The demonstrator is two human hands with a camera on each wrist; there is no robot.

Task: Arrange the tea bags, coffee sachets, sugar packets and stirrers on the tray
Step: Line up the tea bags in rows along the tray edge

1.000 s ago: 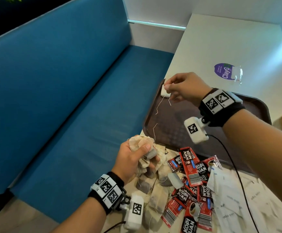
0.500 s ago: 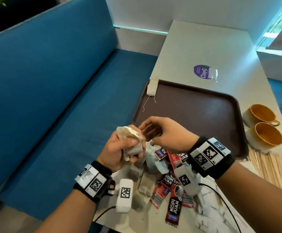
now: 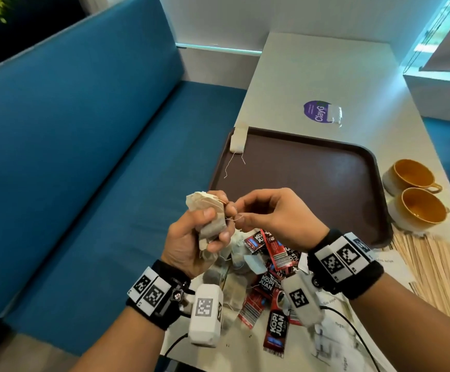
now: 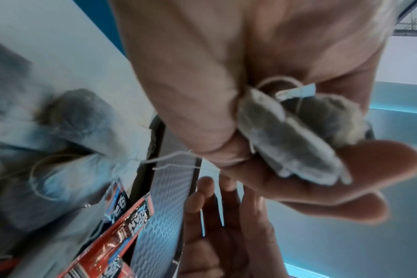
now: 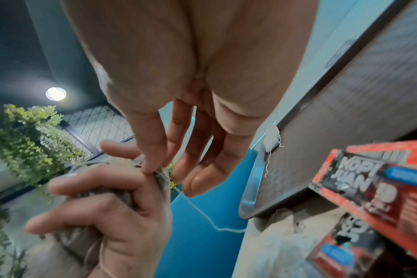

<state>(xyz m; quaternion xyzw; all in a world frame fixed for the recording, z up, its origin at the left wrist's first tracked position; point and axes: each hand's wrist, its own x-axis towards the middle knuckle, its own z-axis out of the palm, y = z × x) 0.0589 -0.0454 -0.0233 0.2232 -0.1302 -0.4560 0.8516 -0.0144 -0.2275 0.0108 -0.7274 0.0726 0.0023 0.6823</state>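
My left hand (image 3: 205, 229) grips a bunch of tea bags (image 3: 207, 210) just above the near left corner of the brown tray (image 3: 312, 183). The same bunch of tea bags (image 4: 295, 135) lies across its fingers in the left wrist view. My right hand (image 3: 238, 216) pinches a tea bag's string (image 5: 202, 214) right beside the bunch. One tea bag (image 3: 237, 142) lies in the tray's far left corner, string trailing. Red coffee sachets (image 3: 274, 304), more tea bags (image 3: 231, 285) and white sugar packets (image 3: 334, 339) are piled on the table below my hands. Wooden stirrers (image 3: 433, 272) lie to the right.
Two orange-lined cups (image 3: 417, 200) stand right of the tray. A purple sticker with a clear stand (image 3: 321, 114) is on the white table (image 3: 312, 71) beyond the tray. A blue bench (image 3: 84, 157) runs along the table's left edge.
My right hand left one tea bag in the tray's far left corner and came back to the left hand's bunch, where it now pinches a string. The left hand rose slightly.
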